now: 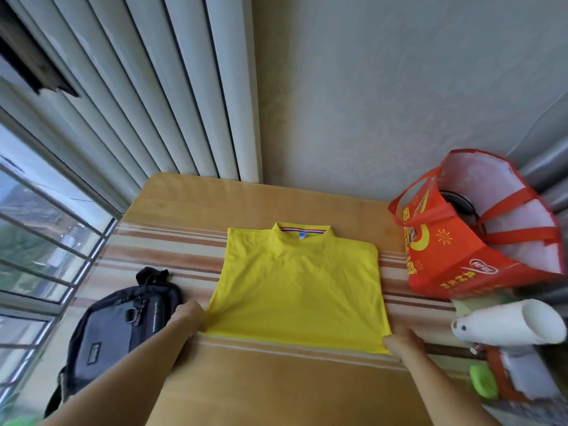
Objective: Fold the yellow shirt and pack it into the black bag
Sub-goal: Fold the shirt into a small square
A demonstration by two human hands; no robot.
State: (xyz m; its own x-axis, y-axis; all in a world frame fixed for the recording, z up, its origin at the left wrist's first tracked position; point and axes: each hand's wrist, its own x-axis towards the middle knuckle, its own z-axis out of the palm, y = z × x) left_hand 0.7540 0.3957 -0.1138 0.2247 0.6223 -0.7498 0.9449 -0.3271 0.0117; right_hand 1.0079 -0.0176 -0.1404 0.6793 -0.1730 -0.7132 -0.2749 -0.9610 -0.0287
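The yellow shirt [296,287] lay flat in the middle of the table [276,388], on a striped cloth [172,256], with its sleeves tucked out of sight so that it formed a tall rectangle, the collar at the far end and the hem at the near end. The left hand [188,318] gripped the near left corner of the hem, its fingers curled round the fabric, which was drawn slightly taut there. The right hand [402,341] held the near right corner in the same way, the fingers closed on the cloth's edge. The black bag [120,330] rested on the table just to the left of the shirt, touching or nearly touching the left hand, its zipped front pocket facing up. On the far right stood a red shopping bag [455,250], its mouth open. Near it, to the right, a white cylinder [507,324] lay on its side, with a green object [484,381] nearer still.
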